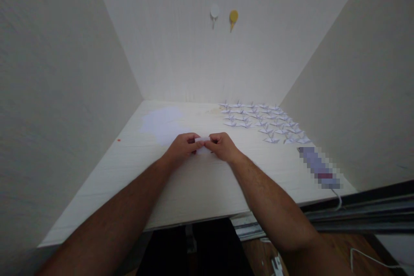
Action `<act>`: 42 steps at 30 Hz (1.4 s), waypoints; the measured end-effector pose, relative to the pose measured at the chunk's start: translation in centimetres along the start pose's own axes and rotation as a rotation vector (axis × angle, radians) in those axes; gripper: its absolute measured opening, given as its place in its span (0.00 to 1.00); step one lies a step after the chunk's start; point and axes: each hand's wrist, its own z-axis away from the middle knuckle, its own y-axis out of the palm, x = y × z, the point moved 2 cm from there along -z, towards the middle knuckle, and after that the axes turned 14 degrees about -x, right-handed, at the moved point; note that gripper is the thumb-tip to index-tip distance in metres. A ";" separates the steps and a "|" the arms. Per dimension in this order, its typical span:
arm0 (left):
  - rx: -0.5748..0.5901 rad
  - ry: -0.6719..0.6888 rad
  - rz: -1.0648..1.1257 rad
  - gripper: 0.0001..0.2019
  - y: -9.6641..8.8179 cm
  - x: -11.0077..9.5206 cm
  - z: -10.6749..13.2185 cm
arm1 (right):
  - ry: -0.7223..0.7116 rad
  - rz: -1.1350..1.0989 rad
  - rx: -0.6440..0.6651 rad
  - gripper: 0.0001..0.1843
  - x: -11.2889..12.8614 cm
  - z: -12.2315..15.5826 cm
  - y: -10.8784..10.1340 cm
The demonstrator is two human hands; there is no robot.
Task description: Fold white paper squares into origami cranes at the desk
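Paper piece [203,139]: your left hand [183,146] and right hand [223,145] cover most of it; its fold cannot be told
Pixelated object [320,167]: blurred beyond naming
Origami cranes [263,121]: too small for detail
Your forearms [129,207]: cut by the bottom edge

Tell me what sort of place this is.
Probably a small home desk nook used for paper craft: a pale wooden table closed in by plain walls, rows of folded paper cranes at its right rear, and two stick-on hooks on the back wall.

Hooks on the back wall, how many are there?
2: a white hook and a yellow hook right beside it, both high on the back wall. None look hidden.
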 end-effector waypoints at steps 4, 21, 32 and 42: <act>-0.065 -0.009 0.009 0.12 -0.5 0.3 -0.3 | 0.033 -0.002 0.017 0.20 0.1 0.0 0.0; -0.166 -0.092 0.307 0.09 0.0 0.6 -0.9 | 0.022 -0.128 0.081 0.13 1.0 -0.3 -0.2; -0.210 -0.029 0.191 0.11 -0.4 0.2 -0.9 | -0.034 0.007 -0.001 0.16 -0.2 -0.7 0.1; -0.543 0.321 -0.179 0.07 -0.4 -1.1 0.3 | 0.118 -0.209 -0.258 0.18 0.6 -0.5 -0.1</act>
